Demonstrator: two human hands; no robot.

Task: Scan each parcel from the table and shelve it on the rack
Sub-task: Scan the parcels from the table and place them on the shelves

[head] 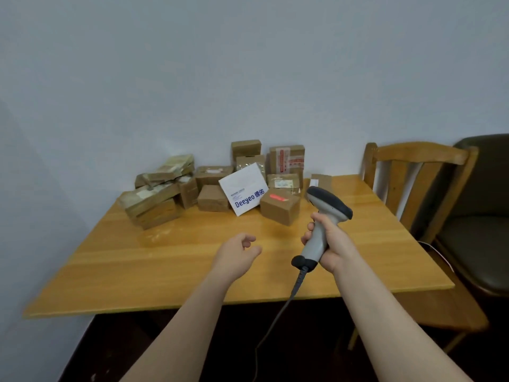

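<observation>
Several brown cardboard parcels [212, 198] are heaped at the far side of the wooden table [170, 260], against the wall. A white mailer [243, 193] with blue print leans among them. Nearest me stands a small brown box [279, 209] with a red scan line on its top. My right hand [330, 245] grips the grey handle of a barcode scanner [325, 213], whose dark head faces that box; its cable hangs below the table edge. My left hand [238, 255] hovers above the table's middle, fingers loosely curled, holding nothing. No rack is in view.
A wooden chair [413, 183] stands at the table's right side, with a dark padded seat [476, 232] beyond it. A plain white wall backs the table. The floor below is dark.
</observation>
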